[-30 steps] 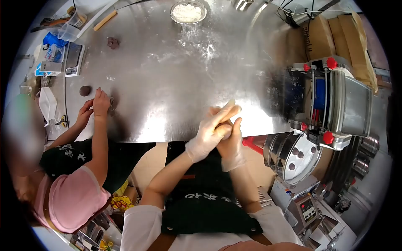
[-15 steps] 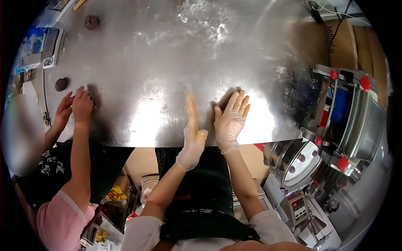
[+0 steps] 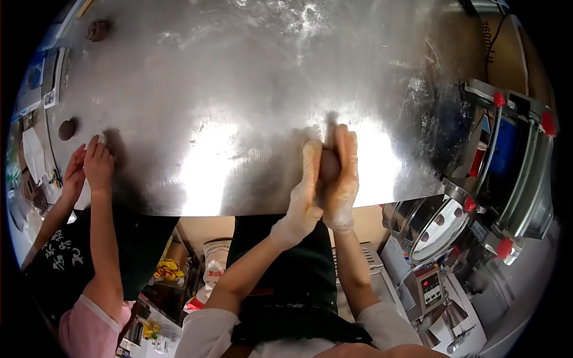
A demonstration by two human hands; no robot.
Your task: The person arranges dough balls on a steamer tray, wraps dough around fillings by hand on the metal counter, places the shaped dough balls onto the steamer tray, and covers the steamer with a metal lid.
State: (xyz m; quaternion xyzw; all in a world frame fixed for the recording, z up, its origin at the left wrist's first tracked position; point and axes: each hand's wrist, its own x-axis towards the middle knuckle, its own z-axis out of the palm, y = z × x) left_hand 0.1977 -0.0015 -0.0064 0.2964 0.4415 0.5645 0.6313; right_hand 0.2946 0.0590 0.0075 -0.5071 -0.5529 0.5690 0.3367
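Observation:
A smooth dark brown dough ball (image 3: 329, 166) sits between my two gloved hands at the front of the metal table. My left hand (image 3: 302, 194) presses its palm side against the ball from the left, fingers straight and pointing away from me. From the other side my right hand (image 3: 344, 190) cups it with lightly bent fingers. Both hands wear thin clear gloves. Whether the ball rests on the table or is lifted slightly, I cannot tell.
The steel table (image 3: 250, 77) carries floury smears. At left, a co-worker's hands (image 3: 92, 162) are near another brown ball (image 3: 67, 129); a brown lump (image 3: 97, 30) lies farther back. A machine with red knobs (image 3: 501, 179) and a round metal sieve (image 3: 439, 230) stand at right.
My hands were apart, and no ball showed between them; now they have come together around the brown dough ball. The left hand moved right. The whole view has shifted slightly.

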